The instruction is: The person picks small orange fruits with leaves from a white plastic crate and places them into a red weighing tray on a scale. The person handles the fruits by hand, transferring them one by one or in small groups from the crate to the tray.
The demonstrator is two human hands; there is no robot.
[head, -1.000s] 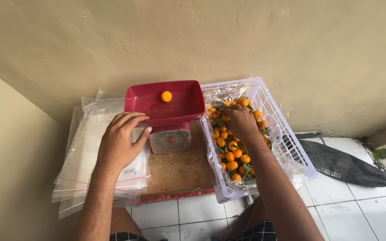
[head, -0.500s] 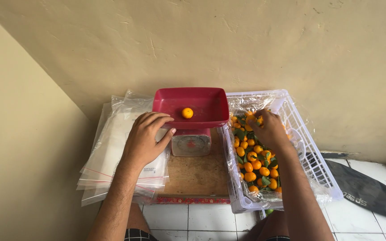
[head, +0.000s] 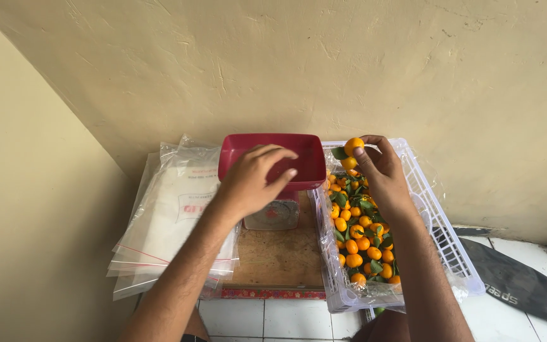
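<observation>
The right hand [head: 384,180] pinched two small oranges [head: 351,152] above the far end of the crate [head: 441,234], its grip clamped on them. The left hand [head: 251,180] hovered open over the red tray [head: 248,149] on the scale [head: 273,215]. Setting fruit gently mid-tray would probably steady the reading.

The red tray [head: 311,166] is covered by the left hand [head: 251,180]. Open air is left between both hands. The crate [head: 441,234] below the right hand [head: 381,177] is filled with oranges [head: 359,234].
</observation>
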